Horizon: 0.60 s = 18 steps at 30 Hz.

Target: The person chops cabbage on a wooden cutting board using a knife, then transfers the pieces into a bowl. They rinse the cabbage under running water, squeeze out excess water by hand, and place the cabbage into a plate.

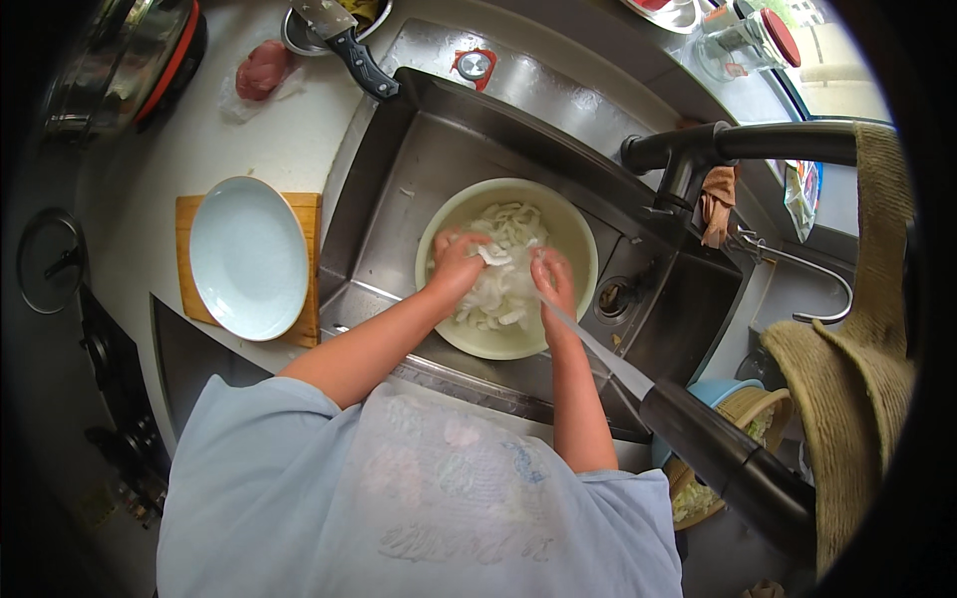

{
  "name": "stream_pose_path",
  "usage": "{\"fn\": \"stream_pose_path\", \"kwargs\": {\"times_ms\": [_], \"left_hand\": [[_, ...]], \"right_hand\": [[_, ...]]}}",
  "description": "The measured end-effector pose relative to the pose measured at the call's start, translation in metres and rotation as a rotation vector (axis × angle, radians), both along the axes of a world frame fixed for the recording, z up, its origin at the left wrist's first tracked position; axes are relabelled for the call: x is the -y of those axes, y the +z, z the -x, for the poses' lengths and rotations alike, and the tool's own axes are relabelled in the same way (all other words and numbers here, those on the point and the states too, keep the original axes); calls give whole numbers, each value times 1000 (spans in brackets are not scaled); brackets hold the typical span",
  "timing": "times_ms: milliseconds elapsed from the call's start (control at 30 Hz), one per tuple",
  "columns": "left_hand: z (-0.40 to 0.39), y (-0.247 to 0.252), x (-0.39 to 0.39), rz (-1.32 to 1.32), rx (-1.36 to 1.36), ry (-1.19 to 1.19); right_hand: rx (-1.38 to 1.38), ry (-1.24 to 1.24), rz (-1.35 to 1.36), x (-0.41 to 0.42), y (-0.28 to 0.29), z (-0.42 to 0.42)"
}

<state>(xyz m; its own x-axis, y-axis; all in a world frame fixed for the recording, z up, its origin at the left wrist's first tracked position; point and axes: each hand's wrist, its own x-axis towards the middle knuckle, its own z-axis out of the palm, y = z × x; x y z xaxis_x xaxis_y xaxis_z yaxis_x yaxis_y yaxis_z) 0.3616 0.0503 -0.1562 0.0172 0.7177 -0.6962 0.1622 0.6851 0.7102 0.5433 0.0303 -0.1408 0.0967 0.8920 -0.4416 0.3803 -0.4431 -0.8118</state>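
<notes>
A round cream basin (431, 303) stands in the dark metal sink (419, 149), holding pale, white strips of food (508, 220) in water. My left hand (457, 263) is inside the basin at its left, with a white piece between the thumb and fingers. On the right side of the basin my right hand (553, 276) has its fingers curled close to the strips; whether it grips any cannot be told. A stream of water (605, 355) runs from the black faucet spout (718, 430) at the lower right into the basin, beside my right hand.
Left of the sink, a pale oval plate (248, 258) lies on a wooden cutting board (312, 299). Behind them are raw meat (262, 71) on plastic and a black-handled knife (362, 63) resting across a metal bowl (299, 37). The faucet body (680, 168) and sink drain (614, 299) are at the right.
</notes>
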Motion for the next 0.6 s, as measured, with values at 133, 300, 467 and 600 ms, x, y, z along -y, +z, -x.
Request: {"fn": "stream_pose_path", "kwargs": {"times_ms": [133, 300, 467, 600], "left_hand": [[-15, -9, -15, -70, -90, 98], [-26, -45, -44, 154, 601, 193], [-2, -39, -33, 120, 589, 10], [5, 1, 0, -210, -295, -173]], "right_hand": [[166, -71, -41, -10, -67, 1], [-346, -198, 117, -37, -34, 40], [-193, 137, 114, -13, 6, 14], [76, 11, 22, 24, 3, 6]]}}
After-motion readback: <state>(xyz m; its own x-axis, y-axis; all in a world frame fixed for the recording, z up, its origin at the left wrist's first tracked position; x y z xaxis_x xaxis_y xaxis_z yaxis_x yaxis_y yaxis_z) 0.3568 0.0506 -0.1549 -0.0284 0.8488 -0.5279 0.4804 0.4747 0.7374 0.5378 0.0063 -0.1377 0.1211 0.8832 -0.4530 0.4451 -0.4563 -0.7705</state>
